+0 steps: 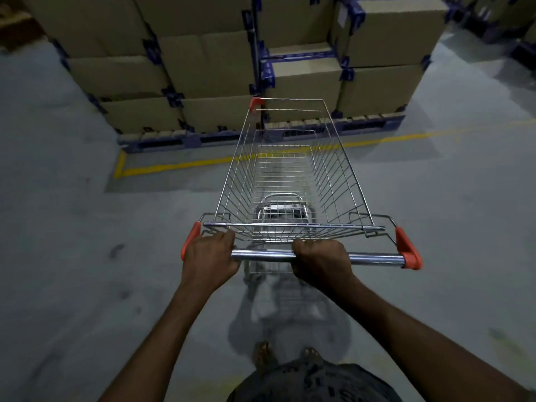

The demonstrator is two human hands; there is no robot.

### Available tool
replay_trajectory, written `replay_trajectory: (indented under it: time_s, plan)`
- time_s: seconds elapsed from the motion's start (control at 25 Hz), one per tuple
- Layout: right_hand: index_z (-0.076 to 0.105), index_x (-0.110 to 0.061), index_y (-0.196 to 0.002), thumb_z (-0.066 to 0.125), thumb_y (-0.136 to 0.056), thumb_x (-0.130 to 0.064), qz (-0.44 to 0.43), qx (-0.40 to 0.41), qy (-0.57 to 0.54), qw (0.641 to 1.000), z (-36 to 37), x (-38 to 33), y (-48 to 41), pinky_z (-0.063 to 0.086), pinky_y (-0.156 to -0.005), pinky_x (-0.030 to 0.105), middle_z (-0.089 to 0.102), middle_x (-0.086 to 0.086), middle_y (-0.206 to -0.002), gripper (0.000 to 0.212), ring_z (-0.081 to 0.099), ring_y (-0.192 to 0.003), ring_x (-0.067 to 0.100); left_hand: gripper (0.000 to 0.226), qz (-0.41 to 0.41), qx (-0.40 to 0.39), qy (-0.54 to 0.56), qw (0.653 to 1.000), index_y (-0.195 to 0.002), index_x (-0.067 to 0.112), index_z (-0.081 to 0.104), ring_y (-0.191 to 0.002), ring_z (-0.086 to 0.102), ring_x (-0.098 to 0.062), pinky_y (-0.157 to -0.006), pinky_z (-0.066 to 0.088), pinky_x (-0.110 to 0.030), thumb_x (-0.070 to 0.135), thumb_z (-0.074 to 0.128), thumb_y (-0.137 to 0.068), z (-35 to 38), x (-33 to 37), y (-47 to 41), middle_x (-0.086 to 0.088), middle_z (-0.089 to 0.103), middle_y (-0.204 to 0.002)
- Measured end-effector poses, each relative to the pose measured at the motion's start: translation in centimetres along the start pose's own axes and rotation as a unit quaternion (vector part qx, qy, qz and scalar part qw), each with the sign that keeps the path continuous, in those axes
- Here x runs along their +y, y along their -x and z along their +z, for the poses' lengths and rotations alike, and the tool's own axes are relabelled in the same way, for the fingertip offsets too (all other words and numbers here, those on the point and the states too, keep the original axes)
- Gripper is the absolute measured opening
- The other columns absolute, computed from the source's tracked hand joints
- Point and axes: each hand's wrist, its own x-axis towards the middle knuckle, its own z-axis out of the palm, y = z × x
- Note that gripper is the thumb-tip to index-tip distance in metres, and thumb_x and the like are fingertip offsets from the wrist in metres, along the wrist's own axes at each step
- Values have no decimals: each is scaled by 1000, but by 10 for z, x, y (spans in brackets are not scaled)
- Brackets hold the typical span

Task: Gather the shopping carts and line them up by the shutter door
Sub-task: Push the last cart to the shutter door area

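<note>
An empty wire shopping cart (290,175) with orange corner caps stands in front of me on the grey floor. Its chrome handle bar (374,259) runs across the middle of the view. My left hand (210,256) grips the bar near its left orange end. My right hand (320,259) grips the bar near its middle. The cart's nose points at stacked boxes. No shutter door and no other cart are in view.
Stacks of cardboard boxes (203,62) on dark blue pallets (162,139) stand close ahead of the cart. A yellow floor line (179,165) marks their bay. Grey concrete floor (58,227) spreads left and right. My bare feet (262,355) show below the handle.
</note>
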Motion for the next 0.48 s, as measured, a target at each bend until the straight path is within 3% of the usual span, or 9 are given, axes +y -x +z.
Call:
replay_trajectory:
  time_s: [0.08, 0.2, 0.36, 0.48]
  plan:
    - [51, -19, -67, 50, -74, -21, -41, 37, -8, 998, 5, -6, -7, 47, -42, 30, 55, 4, -50, 8, 52, -37, 25, 22, -32, 24, -2, 999, -69, 24, 59, -52, 60, -20, -90, 50, -40, 27, 80, -63, -2, -3, 16, 5, 62, -61]
    - [52, -18, -69, 53, -72, -16, -91, 102, -26, 990, 15, -15, -19, 42, -44, 29, 54, 4, -55, 4, 52, -43, 26, 13, -76, 50, -12, 996, -72, 25, 59, -54, 60, -23, -104, 45, -47, 33, 69, -72, 0, -12, 36, 4, 61, -63]
    - [55, -20, -76, 57, -78, -17, -151, 189, -48, 969, 27, -35, -36, 38, -50, 33, 54, 2, -67, 4, 52, -57, 25, 14, -128, 84, -38, 988, -84, 22, 63, -61, 63, -27, -100, 46, -50, 35, 64, -78, 6, -27, 64, 2, 63, -70]
    - [55, -19, -80, 60, -83, -22, -194, 217, -56, 955, 33, -56, -50, 36, -58, 37, 52, 4, -75, 6, 48, -67, 26, 13, -181, 124, -74, 973, -81, 20, 62, -61, 61, -27, -98, 48, -51, 31, 61, -87, 6, -36, 82, 0, 61, -69]
